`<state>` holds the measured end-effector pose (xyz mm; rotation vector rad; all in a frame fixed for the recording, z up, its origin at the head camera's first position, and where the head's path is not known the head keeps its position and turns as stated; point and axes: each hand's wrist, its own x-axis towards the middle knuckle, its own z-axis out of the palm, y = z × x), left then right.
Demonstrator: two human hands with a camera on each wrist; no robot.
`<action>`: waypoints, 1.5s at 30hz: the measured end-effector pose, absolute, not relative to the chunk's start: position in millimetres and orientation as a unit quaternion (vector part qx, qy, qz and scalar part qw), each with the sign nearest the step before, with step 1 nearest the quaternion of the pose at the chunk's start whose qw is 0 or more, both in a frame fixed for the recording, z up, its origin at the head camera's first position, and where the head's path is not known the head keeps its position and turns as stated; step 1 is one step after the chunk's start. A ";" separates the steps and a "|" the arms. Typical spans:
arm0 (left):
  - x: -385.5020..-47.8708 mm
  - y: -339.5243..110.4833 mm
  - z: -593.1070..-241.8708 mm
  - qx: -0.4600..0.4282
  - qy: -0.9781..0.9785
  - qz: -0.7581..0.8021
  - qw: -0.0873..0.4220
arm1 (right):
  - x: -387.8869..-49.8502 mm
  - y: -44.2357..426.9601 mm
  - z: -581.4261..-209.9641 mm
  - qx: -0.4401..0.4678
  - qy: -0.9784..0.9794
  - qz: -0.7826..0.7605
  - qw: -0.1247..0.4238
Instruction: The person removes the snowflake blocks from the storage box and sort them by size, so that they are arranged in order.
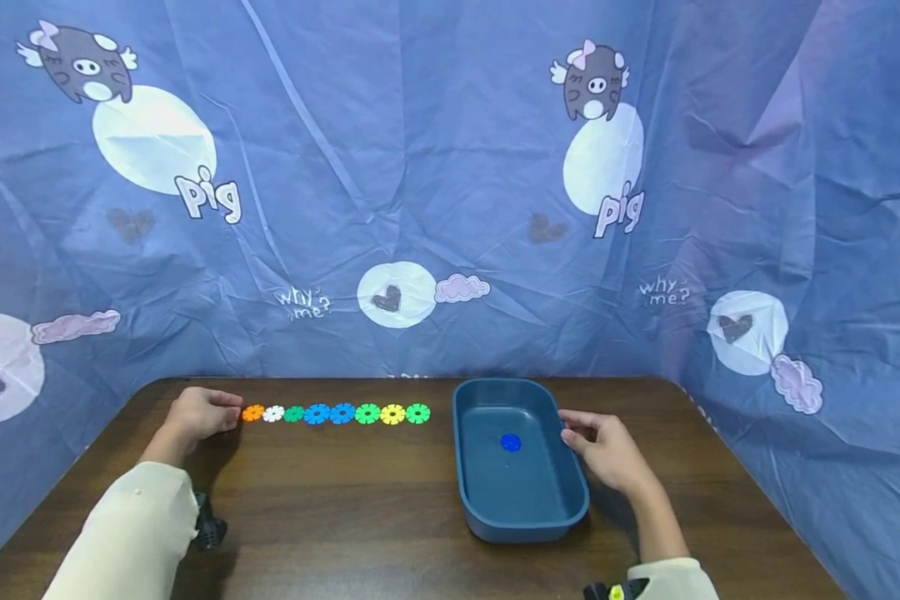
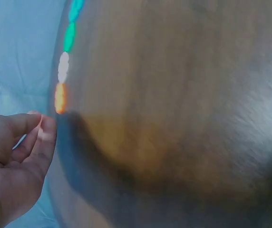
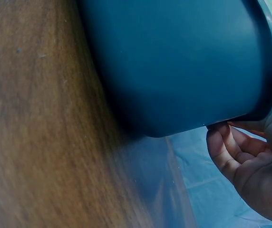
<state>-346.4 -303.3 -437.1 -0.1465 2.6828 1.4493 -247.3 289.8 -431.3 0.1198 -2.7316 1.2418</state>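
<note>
My left hand is at the left end of a row of notched plastic flower discs, fingertips beside the orange disc. In the left wrist view, thumb and fingertips come close together just short of that orange disc, and nothing shows between them. Rightward follow a white disc, a small green disc, two blue discs, then green, yellow and green ones. With my right hand I grip the right side of a blue plastic basin. A dark blue disc lies inside it.
The brown wooden table has rounded far corners. Behind and beside it hangs a blue curtain printed with pigs, hearts and clouds. The basin stands to the right of the row's last green disc.
</note>
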 end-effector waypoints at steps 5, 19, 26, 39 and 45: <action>-353.8 -287.4 -422.7 -0.011 0.896 0.443 0.016 | -247.1 290.2 -430.8 0.042 -0.907 0.414 0.070; -379.5 -144.2 -367.8 0.188 0.918 0.346 -0.049 | -246.9 287.7 -433.7 0.046 -0.905 0.417 0.071; -372.7 -76.2 -356.8 0.260 0.911 0.320 -0.026 | -246.3 288.3 -432.1 0.057 -0.906 0.412 0.077; -345.2 16.0 -376.0 0.379 0.878 0.290 0.029 | -246.0 288.9 -431.7 0.048 -0.908 0.411 0.070; -336.6 47.3 -397.1 0.401 0.873 0.265 0.082 | -245.7 289.9 -431.5 0.051 -0.908 0.410 0.069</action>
